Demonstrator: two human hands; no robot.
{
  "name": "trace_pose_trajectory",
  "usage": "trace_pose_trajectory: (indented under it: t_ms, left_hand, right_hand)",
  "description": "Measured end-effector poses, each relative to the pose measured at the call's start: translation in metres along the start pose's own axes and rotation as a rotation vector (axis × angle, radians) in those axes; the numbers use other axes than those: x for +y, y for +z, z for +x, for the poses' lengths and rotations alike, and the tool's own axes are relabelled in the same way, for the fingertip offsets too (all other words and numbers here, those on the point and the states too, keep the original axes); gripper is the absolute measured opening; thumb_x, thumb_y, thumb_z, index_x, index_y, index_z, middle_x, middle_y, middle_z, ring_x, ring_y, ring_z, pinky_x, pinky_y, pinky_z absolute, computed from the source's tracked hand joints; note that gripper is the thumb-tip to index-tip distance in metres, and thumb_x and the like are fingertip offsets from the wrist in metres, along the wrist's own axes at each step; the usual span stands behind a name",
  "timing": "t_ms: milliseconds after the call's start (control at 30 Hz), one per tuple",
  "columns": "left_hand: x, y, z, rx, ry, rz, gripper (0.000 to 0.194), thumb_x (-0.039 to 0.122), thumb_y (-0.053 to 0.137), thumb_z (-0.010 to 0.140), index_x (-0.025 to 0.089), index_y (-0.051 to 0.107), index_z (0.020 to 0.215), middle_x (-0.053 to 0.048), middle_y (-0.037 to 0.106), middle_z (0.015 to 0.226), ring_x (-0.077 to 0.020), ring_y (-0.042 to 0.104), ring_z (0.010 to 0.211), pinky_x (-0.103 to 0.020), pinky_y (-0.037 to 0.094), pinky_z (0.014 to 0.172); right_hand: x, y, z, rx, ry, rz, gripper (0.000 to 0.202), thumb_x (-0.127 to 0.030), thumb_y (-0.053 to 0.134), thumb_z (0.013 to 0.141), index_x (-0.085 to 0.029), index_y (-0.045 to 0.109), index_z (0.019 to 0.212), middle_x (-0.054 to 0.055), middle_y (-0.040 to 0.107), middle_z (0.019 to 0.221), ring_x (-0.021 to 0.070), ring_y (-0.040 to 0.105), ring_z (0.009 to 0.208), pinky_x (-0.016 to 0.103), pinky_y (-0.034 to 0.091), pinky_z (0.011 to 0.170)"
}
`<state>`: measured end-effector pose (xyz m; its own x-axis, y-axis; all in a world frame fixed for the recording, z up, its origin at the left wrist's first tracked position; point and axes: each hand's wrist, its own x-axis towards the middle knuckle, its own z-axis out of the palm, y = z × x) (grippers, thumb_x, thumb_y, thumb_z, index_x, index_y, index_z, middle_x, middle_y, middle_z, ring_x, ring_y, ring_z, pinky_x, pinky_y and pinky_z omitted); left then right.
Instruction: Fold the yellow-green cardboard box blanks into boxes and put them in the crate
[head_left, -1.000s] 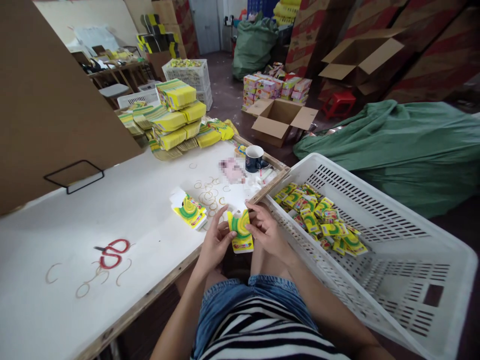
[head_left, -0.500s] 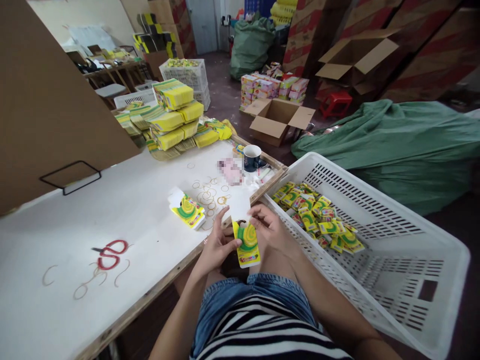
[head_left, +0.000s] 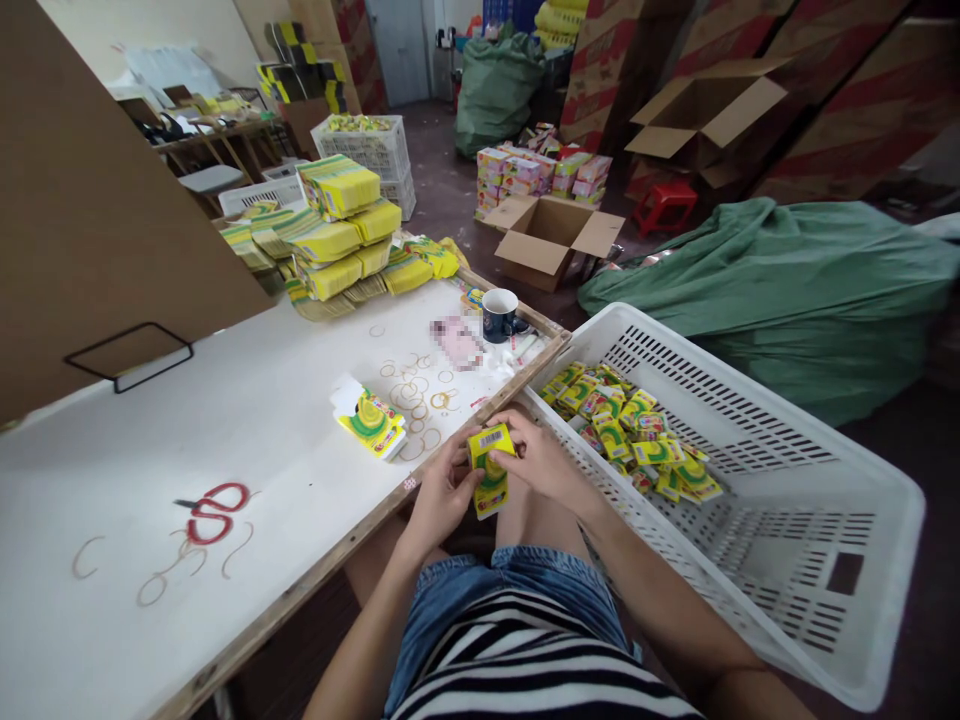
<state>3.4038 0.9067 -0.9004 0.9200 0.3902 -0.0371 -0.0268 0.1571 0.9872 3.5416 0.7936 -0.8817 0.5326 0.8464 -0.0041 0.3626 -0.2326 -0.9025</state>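
Over my lap, both hands are closed on a small yellow and green cardboard box (head_left: 491,485), its barcode flap folded down over the front at the top. My left hand (head_left: 442,490) pinches its left edge, thumb on the front face. At the upper right, my right hand (head_left: 544,460) grips it, with the thumb pressing on the flap. The box's back is hidden. A small stack of matching flat cartons (head_left: 369,422) lies on the white table (head_left: 285,420) to the left. Several rubber bands (head_left: 420,385) are scattered beside that stack.
At my right stands a white plastic crate (head_left: 795,480) with a heap of folded yellow boxes (head_left: 637,430). Red-handled scissors (head_left: 217,512) lie on the table. A dark mug (head_left: 499,316) stands near its far corner, and carton bundles (head_left: 337,225) are piled at the back.
The box's white upright flap has been folded down, so its barcode side now faces me. My right thumb has moved onto it. The view has shifted slightly.
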Motion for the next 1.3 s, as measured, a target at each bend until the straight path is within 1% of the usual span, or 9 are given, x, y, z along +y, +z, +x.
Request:
trace_pose_trajectory:
  t_ms: [233,500,600,700,767,867,1000,1167,1300]
  left_hand:
    - [0.012,-0.003,0.001,0.002,0.017,-0.083,0.05,0.027,0.067,0.082,0.022,0.045,0.127,-0.012,0.066,0.119,-0.0241,0.066,0.104,-0.036,0.054,0.087]
    - [0.009,0.011,0.005,0.04,0.087,-0.03,0.038,0.03,0.063,0.084,0.02,0.054,0.119,-0.012,0.068,0.115,-0.026,0.067,0.102,-0.04,0.054,0.088]
    - [0.012,-0.001,0.007,0.188,0.216,0.292,0.034,0.028,0.055,0.089,0.02,0.055,0.122,-0.012,0.065,0.122,-0.0261,0.06,0.115,-0.044,0.047,0.101]
    - [0.013,-0.04,0.006,0.511,0.293,0.818,0.041,0.023,0.059,0.085,0.018,0.053,0.126,-0.015,0.054,0.136,-0.0292,0.045,0.132,-0.051,0.033,0.112]
    - [0.009,-0.071,0.004,0.614,0.224,1.06,0.052,0.025,0.068,0.078,0.012,0.053,0.126,-0.021,0.047,0.141,-0.0362,0.037,0.137,-0.057,0.031,0.111]
    - [0.0,-0.103,0.0,0.562,0.112,1.2,0.041,0.029,0.068,0.078,0.013,0.061,0.115,-0.021,0.059,0.13,-0.0379,0.053,0.123,-0.054,0.043,0.101]
    - [-0.003,-0.111,-0.002,0.547,0.14,1.216,0.017,0.029,0.058,0.086,0.019,0.069,0.093,-0.013,0.073,0.106,-0.032,0.067,0.101,-0.042,0.054,0.084]
    - [0.005,-0.089,-0.014,0.627,0.259,1.174,0.027,0.023,0.042,0.094,0.017,0.068,0.098,-0.013,0.074,0.1,-0.0259,0.07,0.094,-0.038,0.054,0.083]
    - [0.0,-0.049,-0.03,0.267,0.623,1.01,0.026,0.015,0.046,0.092,0.021,0.068,0.106,-0.01,0.07,0.117,-0.023,0.063,0.115,-0.039,0.051,0.098]
  right_hand:
    - [-0.006,0.0,0.001,0.002,-0.039,-0.142,0.038,-0.03,0.063,0.083,-0.021,0.058,0.12,-0.008,0.051,0.052,0.0133,0.049,0.047,0.023,0.036,0.051]
    - [-0.001,0.007,-0.007,0.219,-0.223,0.15,0.025,-0.033,0.054,0.092,-0.021,0.07,0.108,0.008,0.071,0.105,0.0209,0.066,0.096,0.032,0.054,0.081]
    - [-0.001,-0.009,-0.013,0.545,-0.312,-0.062,0.019,-0.029,0.056,0.091,-0.02,0.072,0.096,0.009,0.07,0.097,0.0218,0.064,0.094,0.039,0.051,0.087]
    - [0.007,-0.036,-0.016,1.014,-0.336,-0.328,0.016,-0.028,0.061,0.087,-0.017,0.072,0.088,0.011,0.066,0.097,0.025,0.06,0.098,0.046,0.046,0.092]
    - [0.014,-0.046,-0.018,1.091,-0.306,-0.347,0.016,-0.029,0.061,0.087,-0.016,0.07,0.088,0.012,0.064,0.096,0.0256,0.058,0.099,0.044,0.046,0.088]
    - [0.021,-0.037,-0.019,0.91,-0.234,-0.211,0.019,-0.032,0.057,0.088,-0.017,0.068,0.088,0.009,0.065,0.089,0.0214,0.058,0.083,0.035,0.047,0.072]
    - [0.016,-0.002,-0.015,0.692,-0.11,0.017,0.02,-0.034,0.056,0.088,-0.018,0.068,0.09,0.006,0.067,0.084,0.0178,0.056,0.07,0.031,0.045,0.065]
    - [0.004,0.032,-0.006,0.366,0.051,0.354,0.036,-0.048,0.054,0.088,-0.016,0.069,0.097,0.006,0.07,0.08,0.0162,0.057,0.066,0.029,0.045,0.062]
    - [0.008,0.043,-0.001,0.137,0.183,0.598,0.045,-0.056,0.057,0.084,-0.015,0.07,0.097,0.005,0.068,0.073,0.0136,0.053,0.057,0.026,0.041,0.054]
